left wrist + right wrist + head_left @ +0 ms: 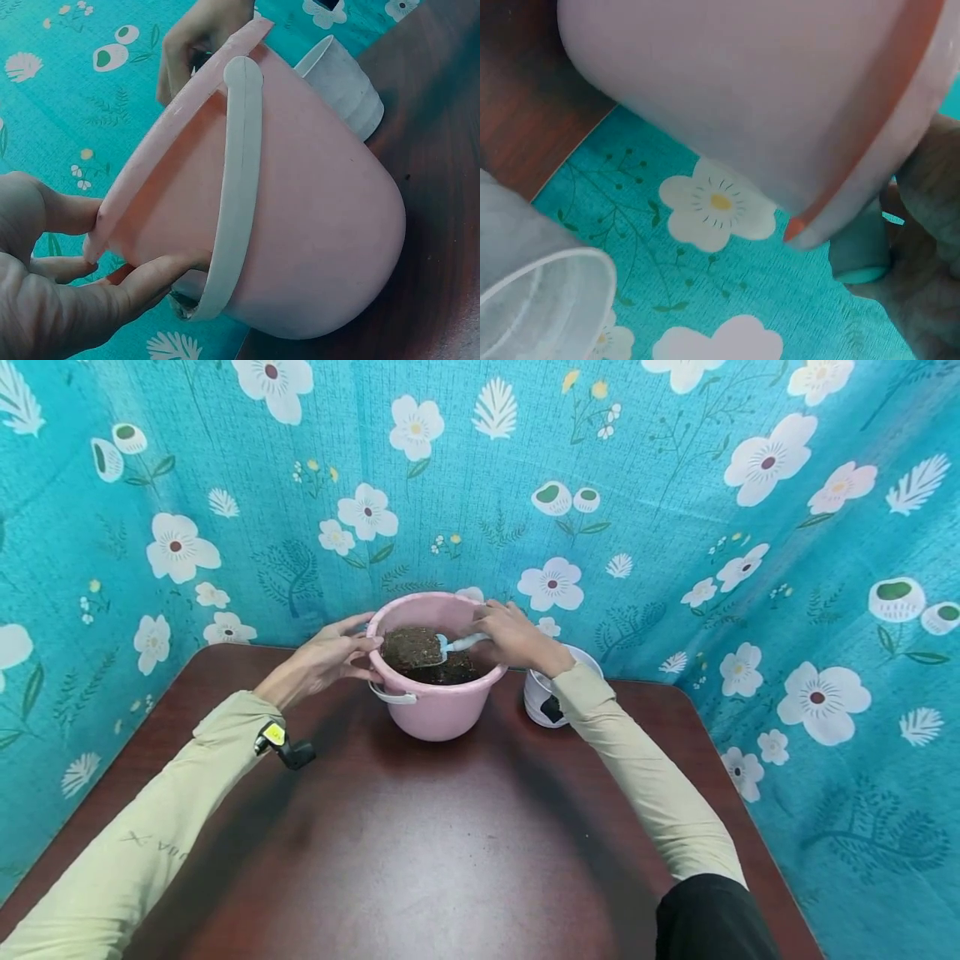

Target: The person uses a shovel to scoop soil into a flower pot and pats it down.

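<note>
A pink bucket [442, 714] of dark soil [453, 675] stands toward the back of the table. My left hand [324, 658] holds its rim at the left, thumb and fingers on either side of the edge in the left wrist view. Over the bucket's mouth, my right hand [513, 635] grips the light blue-grey handle of a small trowel [467, 642]. Its blade points left, heaped with brown soil [412, 647]. In the right wrist view the handle's end [861, 259] sticks out past the bucket's rim.
Just right of the bucket is a white pot [536, 700] with a dark patch on its side, partly behind my right forearm. The bucket's white handle [241, 180] hangs down its near side. A blue floral curtain [450, 485] closes off the table's [450, 843] back and sides.
</note>
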`<move>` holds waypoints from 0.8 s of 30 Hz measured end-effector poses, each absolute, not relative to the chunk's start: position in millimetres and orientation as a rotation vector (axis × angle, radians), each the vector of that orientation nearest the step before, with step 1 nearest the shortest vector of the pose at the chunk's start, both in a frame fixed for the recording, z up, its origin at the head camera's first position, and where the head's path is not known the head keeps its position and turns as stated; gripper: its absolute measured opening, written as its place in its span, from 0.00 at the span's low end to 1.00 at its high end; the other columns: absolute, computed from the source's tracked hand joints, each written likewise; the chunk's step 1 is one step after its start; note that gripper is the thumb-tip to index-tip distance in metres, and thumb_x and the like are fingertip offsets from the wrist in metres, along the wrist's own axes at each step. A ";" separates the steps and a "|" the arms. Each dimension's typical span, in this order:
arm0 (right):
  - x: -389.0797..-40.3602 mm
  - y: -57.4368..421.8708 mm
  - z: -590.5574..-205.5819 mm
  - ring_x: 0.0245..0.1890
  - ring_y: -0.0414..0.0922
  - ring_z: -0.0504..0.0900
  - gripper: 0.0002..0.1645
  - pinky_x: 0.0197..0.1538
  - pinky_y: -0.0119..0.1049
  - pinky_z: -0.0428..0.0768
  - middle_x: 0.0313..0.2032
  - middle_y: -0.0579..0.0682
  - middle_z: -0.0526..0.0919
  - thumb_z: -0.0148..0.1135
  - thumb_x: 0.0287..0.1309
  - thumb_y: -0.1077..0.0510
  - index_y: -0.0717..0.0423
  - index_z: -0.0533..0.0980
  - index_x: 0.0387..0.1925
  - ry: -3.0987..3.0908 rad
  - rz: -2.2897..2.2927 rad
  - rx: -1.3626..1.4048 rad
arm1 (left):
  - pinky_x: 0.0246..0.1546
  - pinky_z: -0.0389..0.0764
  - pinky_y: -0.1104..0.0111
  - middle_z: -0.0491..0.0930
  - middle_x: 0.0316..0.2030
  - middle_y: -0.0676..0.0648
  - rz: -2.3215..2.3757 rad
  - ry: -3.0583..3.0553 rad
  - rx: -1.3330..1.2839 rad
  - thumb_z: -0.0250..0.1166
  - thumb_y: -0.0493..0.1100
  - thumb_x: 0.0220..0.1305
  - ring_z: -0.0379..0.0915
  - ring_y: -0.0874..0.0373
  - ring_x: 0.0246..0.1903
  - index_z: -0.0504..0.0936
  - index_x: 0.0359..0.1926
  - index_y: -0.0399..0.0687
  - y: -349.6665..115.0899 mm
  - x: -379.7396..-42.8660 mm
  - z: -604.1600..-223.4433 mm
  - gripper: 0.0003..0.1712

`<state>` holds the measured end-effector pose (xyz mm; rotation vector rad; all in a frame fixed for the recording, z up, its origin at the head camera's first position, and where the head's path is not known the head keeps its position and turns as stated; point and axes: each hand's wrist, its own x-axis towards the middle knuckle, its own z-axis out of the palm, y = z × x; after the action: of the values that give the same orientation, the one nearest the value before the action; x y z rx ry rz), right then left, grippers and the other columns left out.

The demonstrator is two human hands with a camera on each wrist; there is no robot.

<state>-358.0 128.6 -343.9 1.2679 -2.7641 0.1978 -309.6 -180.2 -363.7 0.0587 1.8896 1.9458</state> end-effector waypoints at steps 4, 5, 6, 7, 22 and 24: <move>-357.1 139.3 -341.6 0.48 0.54 0.76 0.19 0.45 0.50 0.72 0.46 0.54 0.83 0.71 0.67 0.60 0.52 0.86 0.58 -2.741 0.255 1.263 | 0.53 0.89 0.58 0.47 0.82 0.38 1.936 1.887 0.043 0.51 0.35 0.81 0.63 0.42 0.72 0.41 0.86 0.54 -179.8 -309.5 -362.9 0.43; -357.1 142.0 -340.8 0.47 0.54 0.75 0.19 0.45 0.49 0.72 0.45 0.54 0.83 0.70 0.68 0.59 0.52 0.86 0.59 -2.740 0.266 1.264 | 0.53 0.89 0.59 0.47 0.82 0.38 1.930 1.895 0.043 0.51 0.35 0.81 0.62 0.41 0.72 0.40 0.86 0.54 -179.8 -309.4 -362.7 0.42; -356.7 144.7 -339.3 0.47 0.55 0.75 0.19 0.45 0.50 0.72 0.44 0.55 0.83 0.69 0.68 0.59 0.52 0.85 0.60 -2.742 0.288 1.261 | 0.53 0.89 0.59 0.47 0.82 0.38 1.928 1.900 0.039 0.51 0.35 0.81 0.62 0.40 0.73 0.41 0.86 0.54 -179.4 -309.4 -362.5 0.42; -356.9 147.7 -338.3 0.46 0.55 0.75 0.19 0.45 0.50 0.72 0.44 0.55 0.83 0.68 0.69 0.59 0.52 0.85 0.60 -2.741 0.300 1.259 | 0.53 0.89 0.59 0.47 0.82 0.38 1.926 1.905 0.041 0.51 0.35 0.81 0.62 0.40 0.72 0.41 0.86 0.53 -178.8 -309.4 -362.3 0.42; -348.8 187.9 -330.9 0.44 0.56 0.77 0.16 0.44 0.51 0.76 0.45 0.58 0.82 0.68 0.69 0.62 0.59 0.83 0.56 -2.650 0.279 1.200 | 0.47 0.90 0.64 0.50 0.80 0.34 1.918 1.894 0.078 0.51 0.35 0.81 0.81 0.55 0.45 0.42 0.86 0.52 -173.9 -309.9 -363.8 0.42; -347.3 192.6 -330.1 0.41 0.55 0.76 0.15 0.41 0.50 0.75 0.44 0.58 0.82 0.68 0.68 0.62 0.59 0.84 0.55 -2.629 0.284 1.202 | 0.47 0.91 0.64 0.49 0.81 0.35 1.918 1.896 0.073 0.51 0.35 0.81 0.79 0.49 0.53 0.42 0.86 0.53 -174.1 -310.1 -363.1 0.42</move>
<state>-347.3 192.6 -330.1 1.2024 -2.6291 0.2835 -310.1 -174.1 -363.1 0.0734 1.8957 1.9177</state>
